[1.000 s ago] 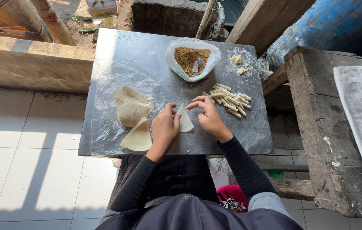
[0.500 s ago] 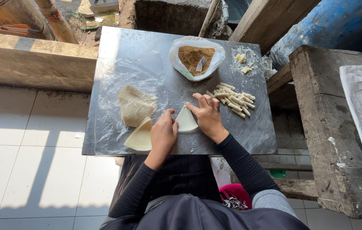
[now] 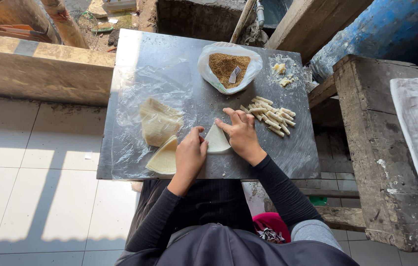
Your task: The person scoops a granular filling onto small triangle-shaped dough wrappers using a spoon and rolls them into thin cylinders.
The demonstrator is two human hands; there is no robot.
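A big flat dark board (image 3: pixel 169 54) is lying in front of the person, with thin see-through plastic wrap (image 3: pixel 135 98) crinkling over it. On the plastic, a stack of pale, thin wrapper sheets (image 3: pixel 157 123) is sitting beside one more pale triangle sheet (image 3: pixel 162 158). A white bag of brown crumbs (image 3: pixel 228 66) is standing open at the far side. Little cream sticks (image 3: pixel 270 115) are lying in a pile. The left hand (image 3: pixel 189 155) is curling half shut, fingertips pressing the small white triangle wrapper (image 3: pixel 217 140). The right hand (image 3: pixel 241 133) is lying flatter, fingers pinching its other edge.
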